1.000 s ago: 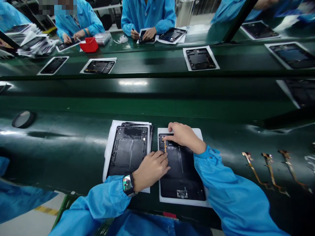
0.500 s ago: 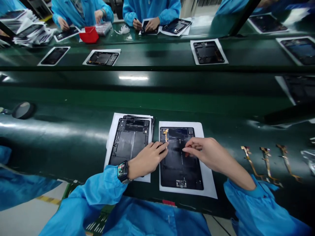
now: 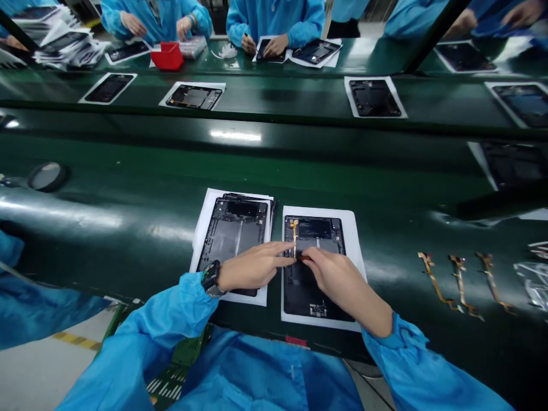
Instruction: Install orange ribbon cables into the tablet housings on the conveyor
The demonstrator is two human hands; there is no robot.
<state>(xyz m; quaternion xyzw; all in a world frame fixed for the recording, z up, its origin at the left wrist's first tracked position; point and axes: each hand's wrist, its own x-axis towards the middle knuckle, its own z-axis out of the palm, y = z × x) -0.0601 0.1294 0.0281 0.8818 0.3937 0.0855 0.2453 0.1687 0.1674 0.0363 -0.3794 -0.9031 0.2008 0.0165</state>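
Orange flex cable [image 3: 295, 230] lies inside a dark tablet housing [image 3: 299, 294], along its left side near the upper end. The left hand [image 3: 252, 267] reaches to it with two fingers stretched out, their tips at the lower part of the cable; this hand grips nothing that I can see. The right hand [image 3: 342, 279] is over the same housing, just beside the left fingertips. Its thumb and fingers come together in a pinch, and something small and reddish shows at their tips, but I cannot tell what it is or whether it is grasped. On the left wrist there is a dark watch [image 3: 210, 275].

Under the housing is a white sheet [image 3: 351, 234]. To its left, partly under the left hand, a second housing [image 3: 226, 237] rests on top of others, with white paper between. Well to the right, three more flex cables [image 3: 461, 285] are placed in a row on the green bench [image 3: 398, 228], near some clear plastic pieces [image 3: 533, 282].

Far at the left is a round dark object [image 3: 47, 177]. Across, more housings [image 3: 197, 96] lie on paper, and behind them co-workers in blue sleeves sit near a red box [image 3: 166, 56].
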